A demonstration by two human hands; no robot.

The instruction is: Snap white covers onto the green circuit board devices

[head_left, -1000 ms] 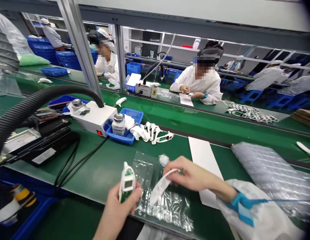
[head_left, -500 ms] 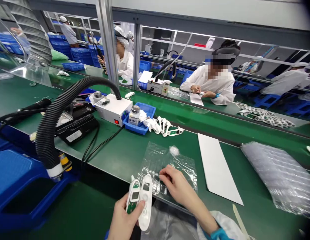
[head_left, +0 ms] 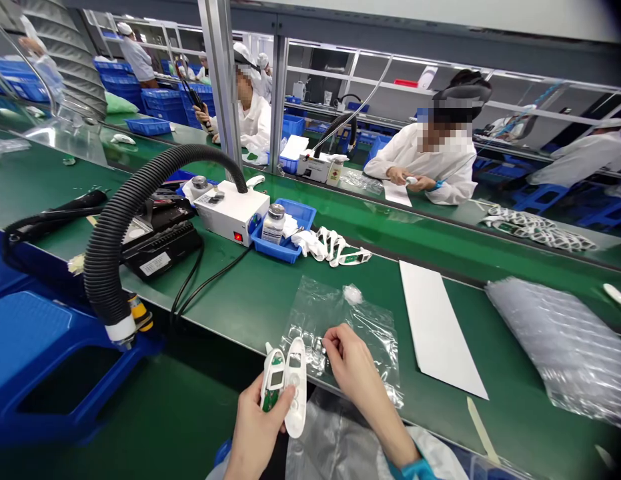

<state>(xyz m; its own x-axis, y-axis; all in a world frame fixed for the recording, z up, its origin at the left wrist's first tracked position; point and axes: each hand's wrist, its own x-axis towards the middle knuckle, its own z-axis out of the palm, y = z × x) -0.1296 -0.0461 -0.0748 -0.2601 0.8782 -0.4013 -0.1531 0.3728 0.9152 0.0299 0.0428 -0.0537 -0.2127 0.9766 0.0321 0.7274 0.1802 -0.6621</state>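
My left hand is closed around two parts of an ear thermometer, held side by side over the table's front edge. One is the thermometer body with a small screen, a green circuit board and a pointed tip. Beside it, under my thumb, lies the long white cover with a window and round button openings. My right hand has thumb and forefinger pinched together over a clear plastic bag; what sits between the fingertips is too small to tell. Small clear squares lie on the bag, near those fingertips.
A white sheet and stacked clear blister trays lie to the right. Behind stand a blue tray with a bottle, thermometer housings and a white box. A black hose arches at left. A co-worker sits opposite.
The view has shifted slightly. My left hand has brought the thermometer parts a little closer to my right hand, which keeps its pinch and has lifted slightly from the clear squares.
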